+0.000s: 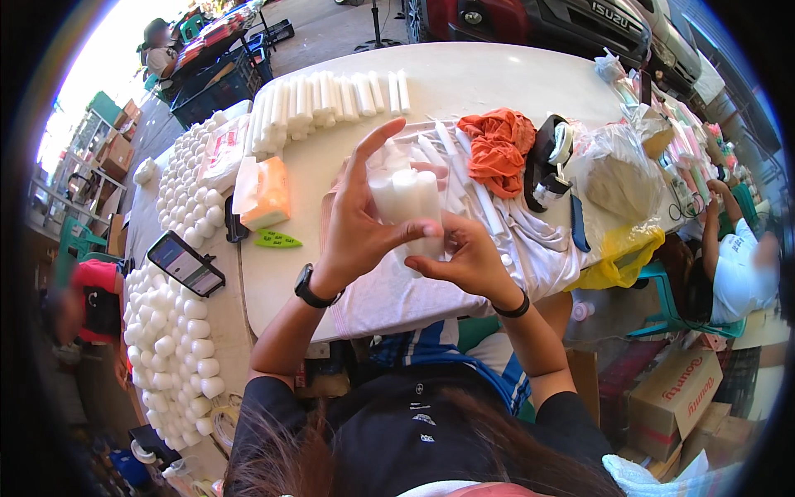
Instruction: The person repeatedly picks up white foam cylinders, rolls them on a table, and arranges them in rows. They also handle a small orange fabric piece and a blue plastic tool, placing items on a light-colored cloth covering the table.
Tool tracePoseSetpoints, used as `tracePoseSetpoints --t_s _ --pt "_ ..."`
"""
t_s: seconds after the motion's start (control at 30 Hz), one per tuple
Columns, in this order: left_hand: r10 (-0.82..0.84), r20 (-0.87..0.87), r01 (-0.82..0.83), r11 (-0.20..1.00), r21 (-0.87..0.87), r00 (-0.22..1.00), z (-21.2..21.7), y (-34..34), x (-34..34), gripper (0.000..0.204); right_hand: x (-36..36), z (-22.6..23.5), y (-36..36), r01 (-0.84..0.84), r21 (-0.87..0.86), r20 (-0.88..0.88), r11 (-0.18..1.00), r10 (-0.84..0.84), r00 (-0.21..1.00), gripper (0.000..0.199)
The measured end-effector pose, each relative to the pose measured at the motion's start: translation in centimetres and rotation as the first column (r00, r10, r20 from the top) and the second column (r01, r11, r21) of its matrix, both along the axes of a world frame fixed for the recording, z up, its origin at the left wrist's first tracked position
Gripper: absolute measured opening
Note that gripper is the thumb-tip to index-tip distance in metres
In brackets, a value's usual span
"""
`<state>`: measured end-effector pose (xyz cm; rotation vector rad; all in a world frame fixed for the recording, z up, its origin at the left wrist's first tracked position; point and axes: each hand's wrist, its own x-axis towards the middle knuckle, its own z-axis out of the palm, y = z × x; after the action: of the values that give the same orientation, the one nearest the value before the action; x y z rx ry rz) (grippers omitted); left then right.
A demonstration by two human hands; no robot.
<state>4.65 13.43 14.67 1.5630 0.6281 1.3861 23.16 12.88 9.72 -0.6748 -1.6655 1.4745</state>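
Above the near side of the table I hold a small bundle of short white candles (414, 199) between both hands. My left hand (352, 219) wraps it from the left, its thumb across the front and a finger raised. At the lower right my right hand (470, 255) closes round the same bundle, thumb against its base. Below them a pale cloth (381, 294) covers the table edge. Loose white candles (480, 203) lie on the cloth just right of my hands. Farther off, a long stack of white candles (306, 108) lies on the tabletop.
Left stand rows of round white pieces (170, 352), a phone on a stand (186, 263), an orange tissue pack (265, 190) and a green leaf-shaped piece (277, 239). Right are an orange cloth (497, 149), clear plastic bags (617, 178) and a yellow bag (625, 261). Other people sit nearby.
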Motion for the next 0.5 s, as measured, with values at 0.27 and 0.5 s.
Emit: tracePoseSetpoints --t_s 0.27,0.5 --pt "0.033 -0.104 -0.037 0.999 -0.030 0.994 -1.0 -0.4 0.7 0.102 1.1 -0.9 -0.4 0.069 0.021 -0.018 0.997 -0.068 0.998 0.032" --pt "0.034 -0.099 -0.041 0.997 -0.068 0.994 -0.8 -1.0 1.2 0.083 2.3 -0.9 -1.0 0.101 -0.114 0.148 0.988 -0.083 0.985 0.030"
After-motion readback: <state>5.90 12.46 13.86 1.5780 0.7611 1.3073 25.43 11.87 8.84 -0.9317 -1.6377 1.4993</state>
